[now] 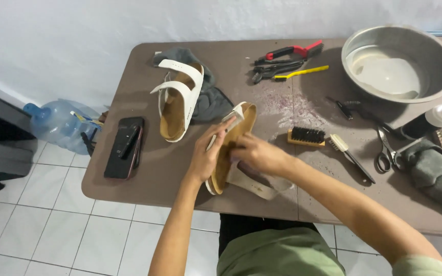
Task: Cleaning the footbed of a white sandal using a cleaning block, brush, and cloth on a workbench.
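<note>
A white sandal with a tan footbed [237, 134] is held on its side just above the brown table [154, 174]. My left hand [206, 156] grips the sandal's edge from the left. My right hand [258, 153] presses on the footbed, its fingers bent; I cannot tell whether it holds anything small. The sandal's white straps hang open below my right hand. A second matching sandal [179, 99] lies on a grey cloth [208, 99] further back on the table.
A black phone [124, 147] lies at the left. A wooden brush [306, 136], a small brush [349, 153], scissors [385, 149], a yellow-handled brush [303, 72], a red brush [295, 51], a metal basin [400, 64], a grey cloth [436, 171] and a bottle [431, 120] are at the right. A water jug [60, 125] stands on the floor.
</note>
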